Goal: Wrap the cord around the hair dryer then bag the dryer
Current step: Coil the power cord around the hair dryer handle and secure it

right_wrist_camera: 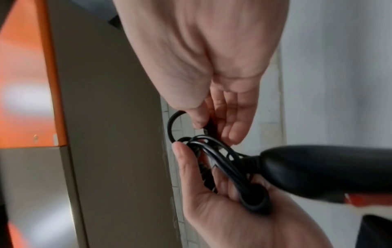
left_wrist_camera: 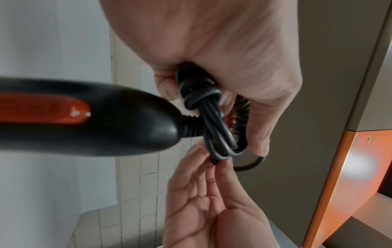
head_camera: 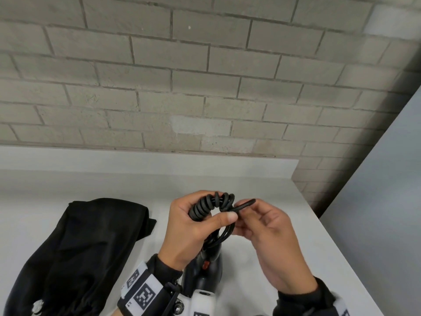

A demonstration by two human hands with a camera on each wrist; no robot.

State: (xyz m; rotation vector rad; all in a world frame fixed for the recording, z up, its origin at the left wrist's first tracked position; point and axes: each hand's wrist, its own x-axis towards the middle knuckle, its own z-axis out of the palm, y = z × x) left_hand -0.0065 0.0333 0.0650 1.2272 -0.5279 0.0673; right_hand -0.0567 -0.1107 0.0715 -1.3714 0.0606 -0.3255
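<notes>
Black coiled cord (head_camera: pixel 213 207) is bunched in the left hand (head_camera: pixel 189 229), whose fingers curl round it above the white tabletop (head_camera: pixel 262 254). The right hand (head_camera: pixel 271 242) pinches a loose loop. Below hangs the black hair dryer (head_camera: pixel 209 267), with an orange switch. A black bag (head_camera: pixel 91 247) lies to the left.

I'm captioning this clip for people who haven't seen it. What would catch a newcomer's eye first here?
First, the two hands meeting mid-frame over the white counter: the left hand grips a bundle of black cord, and the right hand pinches a loose loop of it. Below them hangs the black hair dryer with its orange switch. A black bag lies on the counter to the left.
</notes>
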